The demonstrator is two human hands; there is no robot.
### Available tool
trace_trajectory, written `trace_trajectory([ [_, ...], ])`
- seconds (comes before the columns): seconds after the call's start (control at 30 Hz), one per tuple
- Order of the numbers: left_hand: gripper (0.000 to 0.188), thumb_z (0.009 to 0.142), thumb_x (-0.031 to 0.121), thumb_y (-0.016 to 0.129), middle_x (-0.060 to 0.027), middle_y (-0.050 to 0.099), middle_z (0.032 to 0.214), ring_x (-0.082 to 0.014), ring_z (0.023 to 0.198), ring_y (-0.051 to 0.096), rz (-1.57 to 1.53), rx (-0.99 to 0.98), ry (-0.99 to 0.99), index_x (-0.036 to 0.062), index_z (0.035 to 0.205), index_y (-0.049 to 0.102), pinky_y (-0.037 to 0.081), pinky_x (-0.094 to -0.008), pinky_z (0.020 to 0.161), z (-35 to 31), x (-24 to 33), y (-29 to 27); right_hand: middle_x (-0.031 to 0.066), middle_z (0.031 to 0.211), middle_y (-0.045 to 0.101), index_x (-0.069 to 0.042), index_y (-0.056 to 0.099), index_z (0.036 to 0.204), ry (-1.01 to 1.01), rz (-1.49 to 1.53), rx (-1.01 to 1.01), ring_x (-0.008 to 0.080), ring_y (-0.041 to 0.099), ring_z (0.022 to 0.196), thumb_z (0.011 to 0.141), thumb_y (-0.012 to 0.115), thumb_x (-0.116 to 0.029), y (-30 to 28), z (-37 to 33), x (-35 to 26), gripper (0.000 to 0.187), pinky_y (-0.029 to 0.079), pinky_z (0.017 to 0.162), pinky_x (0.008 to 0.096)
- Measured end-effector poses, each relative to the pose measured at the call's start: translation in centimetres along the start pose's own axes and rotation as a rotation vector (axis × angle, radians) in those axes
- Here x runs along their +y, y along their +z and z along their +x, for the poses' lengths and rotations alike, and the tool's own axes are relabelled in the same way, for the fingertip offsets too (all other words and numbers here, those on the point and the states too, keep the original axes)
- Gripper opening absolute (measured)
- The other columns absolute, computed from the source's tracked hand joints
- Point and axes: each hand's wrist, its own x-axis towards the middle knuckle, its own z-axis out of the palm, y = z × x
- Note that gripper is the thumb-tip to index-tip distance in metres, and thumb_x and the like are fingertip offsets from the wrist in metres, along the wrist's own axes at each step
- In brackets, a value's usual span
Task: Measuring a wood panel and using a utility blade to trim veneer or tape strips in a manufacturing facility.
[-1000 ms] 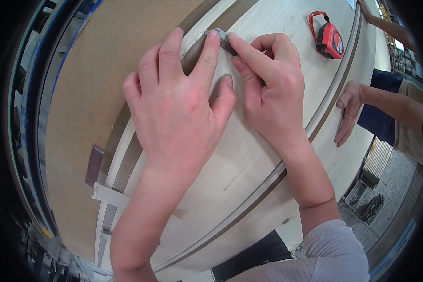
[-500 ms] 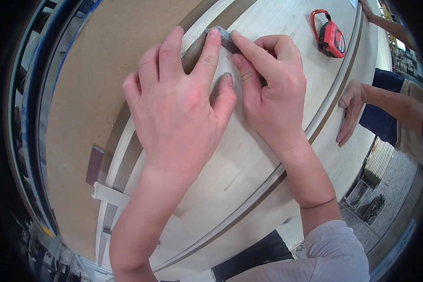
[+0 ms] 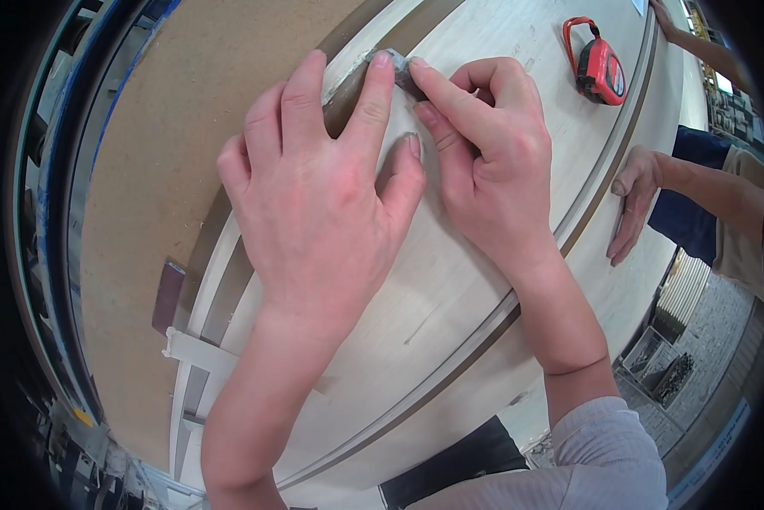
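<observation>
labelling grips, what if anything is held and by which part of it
A small grey piece: the left hand has an index fingertip on its left end, the right hand one at its right; grip can't be told.

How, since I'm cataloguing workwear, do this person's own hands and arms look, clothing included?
The left hand and right hand are ungloved, with no rings showing. Both forearms are uncovered, with no watch or bracelet visible. A light grey sleeve ends around the right elbow; no left sleeve shows.
</observation>
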Motion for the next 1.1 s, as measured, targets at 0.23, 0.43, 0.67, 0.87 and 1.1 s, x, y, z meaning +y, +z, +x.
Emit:
trace_trajectory([
  [0.23,0.057,0.09,0.033,0.071,-0.0132,0.053,0.144,-0.0324,0.126,0.052,0.003,-0.02,-0.019,0.0232,0.145,0.062,0.036,-0.0474,0.105,-0.5,0.1,-0.3,0.0082,0.093,0.06,-0.007,0.076,0.118,-0.025,0.002,-0.019,0.0223,0.056,0.083,0.088,0.074,0.0,0.0,-0.1,0.0,0.032,0.048,0.07,0.0328],
  [0.43,0.056,0.09,0.034,0.07,-0.0132,0.053,0.144,-0.0323,0.126,0.051,-0.004,-0.005,-0.015,0.0227,0.145,0.063,0.036,-0.047,0.105,-0.4,0.1,-0.3,0.0087,0.093,0.061,-0.007,0.076,0.119,-0.016,-0.028,0.023,0.0226,0.056,0.084,0.088,0.075,-0.002,0.3,-0.3,0.0,0.031,0.048,0.07,0.0329],
  [0.67,0.057,0.09,0.034,0.07,-0.0132,0.053,0.145,-0.0323,0.125,0.051,-0.008,-0.003,-0.018,0.0227,0.144,0.063,0.036,-0.0469,0.105,-0.7,-0.1,-0.3,0.0091,0.094,0.062,-0.007,0.075,0.12,-0.046,-0.033,-0.005,0.0234,0.057,0.085,0.088,0.075,-0.003,0.2,-0.3,-0.2,0.033,0.047,0.073,0.0331],
  [0.87,0.057,0.089,0.034,0.071,-0.0134,0.052,0.146,-0.0327,0.126,0.051,-0.012,-0.012,-0.02,0.0231,0.144,0.063,0.035,-0.047,0.105,-1.0,-0.1,-0.5,0.0094,0.095,0.062,-0.006,0.075,0.12,-0.053,-0.02,-0.021,0.0245,0.056,0.085,0.086,0.076,-0.005,0.0,-0.4,-0.4,0.034,0.047,0.075,0.0345],
  [1.1,0.058,0.09,0.034,0.071,-0.0146,0.051,0.147,-0.0332,0.128,0.05,-0.009,-0.013,-0.024,0.024,0.145,0.062,0.035,-0.0469,0.106,-1.7,-0.3,-0.9,0.0086,0.094,0.062,-0.007,0.075,0.119,-0.068,-0.009,-0.052,0.0239,0.056,0.084,0.085,0.077,-0.004,0.1,-0.8,-1.0,0.035,0.045,0.076,0.0345],
])
